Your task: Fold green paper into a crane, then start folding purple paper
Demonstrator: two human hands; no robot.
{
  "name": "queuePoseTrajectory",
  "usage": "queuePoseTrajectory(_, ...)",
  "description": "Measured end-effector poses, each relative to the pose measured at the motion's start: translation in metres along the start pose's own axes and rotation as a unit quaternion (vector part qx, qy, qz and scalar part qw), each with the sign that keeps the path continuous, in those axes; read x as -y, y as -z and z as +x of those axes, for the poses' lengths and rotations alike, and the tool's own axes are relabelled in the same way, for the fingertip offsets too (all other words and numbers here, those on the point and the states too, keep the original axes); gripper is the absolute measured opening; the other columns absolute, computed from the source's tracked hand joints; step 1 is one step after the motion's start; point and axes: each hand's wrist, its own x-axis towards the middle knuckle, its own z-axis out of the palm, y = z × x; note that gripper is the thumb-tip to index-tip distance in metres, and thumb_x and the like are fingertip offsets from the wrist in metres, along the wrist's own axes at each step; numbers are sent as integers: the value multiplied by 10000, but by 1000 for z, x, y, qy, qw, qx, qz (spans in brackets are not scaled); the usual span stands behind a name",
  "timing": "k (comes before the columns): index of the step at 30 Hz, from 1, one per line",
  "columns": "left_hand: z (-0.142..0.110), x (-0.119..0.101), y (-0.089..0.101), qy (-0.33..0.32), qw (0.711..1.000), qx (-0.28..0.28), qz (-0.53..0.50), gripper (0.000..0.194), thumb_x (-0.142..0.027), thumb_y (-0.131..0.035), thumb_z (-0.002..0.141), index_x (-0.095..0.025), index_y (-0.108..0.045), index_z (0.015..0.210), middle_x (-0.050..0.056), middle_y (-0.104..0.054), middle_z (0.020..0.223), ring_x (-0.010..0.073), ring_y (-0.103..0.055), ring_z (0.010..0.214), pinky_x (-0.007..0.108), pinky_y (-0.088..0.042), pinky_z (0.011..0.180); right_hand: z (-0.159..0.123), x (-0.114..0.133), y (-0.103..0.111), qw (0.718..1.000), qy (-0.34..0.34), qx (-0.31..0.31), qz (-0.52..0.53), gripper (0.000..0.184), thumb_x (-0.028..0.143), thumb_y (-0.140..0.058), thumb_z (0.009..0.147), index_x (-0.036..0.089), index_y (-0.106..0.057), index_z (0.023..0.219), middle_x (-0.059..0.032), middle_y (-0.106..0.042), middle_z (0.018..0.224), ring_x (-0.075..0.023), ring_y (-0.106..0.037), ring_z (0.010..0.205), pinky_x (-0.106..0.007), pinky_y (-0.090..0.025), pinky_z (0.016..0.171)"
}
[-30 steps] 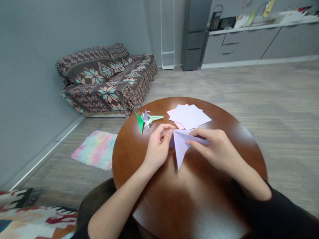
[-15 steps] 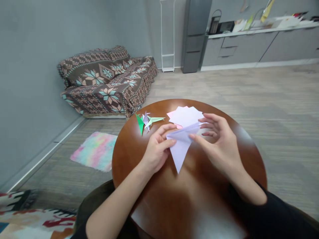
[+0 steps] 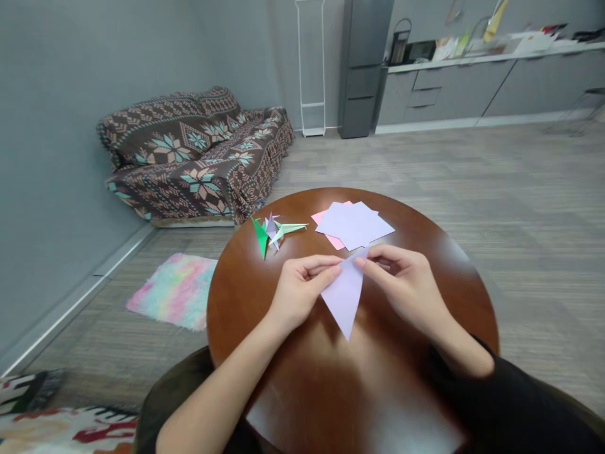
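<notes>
A folded sheet of lavender origami paper [image 3: 345, 295] is held above the table, one sharp point hanging toward me. My left hand [image 3: 306, 284] pinches its upper left edge between thumb and fingers. On the opposite side my right hand [image 3: 401, 277] grips the upper right edge, thumb on the front face and fingers behind. Just beyond the hands lies a fanned stack of square paper [image 3: 353, 224], lavender on top with pink showing beneath. Left of the stack are folded paper cranes: a green one [image 3: 260, 238], a purple one [image 3: 271, 228] and a pale green one [image 3: 289, 229].
The round brown wooden table [image 3: 246, 296] carries all the paper. Past its left side a pastel fluffy rug [image 3: 172, 290] lies on the floor, with a sofa [image 3: 198, 157] under a patterned cover behind. A grey refrigerator [image 3: 363, 69] and kitchen cabinets [image 3: 454, 94] line the far wall.
My right hand has moved down and inward, its fingers closing on the paper's right edge. The wide upper flap is now narrower, and the hands are closer together.
</notes>
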Motion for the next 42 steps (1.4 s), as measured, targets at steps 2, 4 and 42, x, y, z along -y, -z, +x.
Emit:
queuePoseTrajectory(2, 0, -1, -1, -18, 1000, -4, 21, 211, -300, -823, 784, -157, -832, 939, 77, -816, 883, 198, -731, 745, 268, -551, 681, 0, 0, 0, 1000, 0, -5, -1, 126, 307, -763, 850, 191, -757, 803, -15, -744, 770, -178, -671, 709, -271, -531, 664)
queuePoseTrajectory(4, 0, -2, -1, -31, 999, -2, 36, 200, -294, -805, 803, -161, -832, 950, 76, -819, 909, 207, -741, 778, 272, -561, 701, 1, 0, 0, 1000, 1, -7, -5, 130, 302, -754, 853, 190, -754, 786, -15, -744, 759, -181, -676, 708, -274, -535, 663)
queuePoseTrajectory(42, 1, -6, 2, -35, 997, 26, 68, 189, -285, -820, 750, -150, -703, 688, 25, -694, 716, 138, -599, 659, 250, -457, 636, 4, 14, 23, 955, 96, 186, -211, 149, 195, -652, 931, 192, -704, 791, -2, -729, 775, -152, -628, 696, -262, -438, 664)
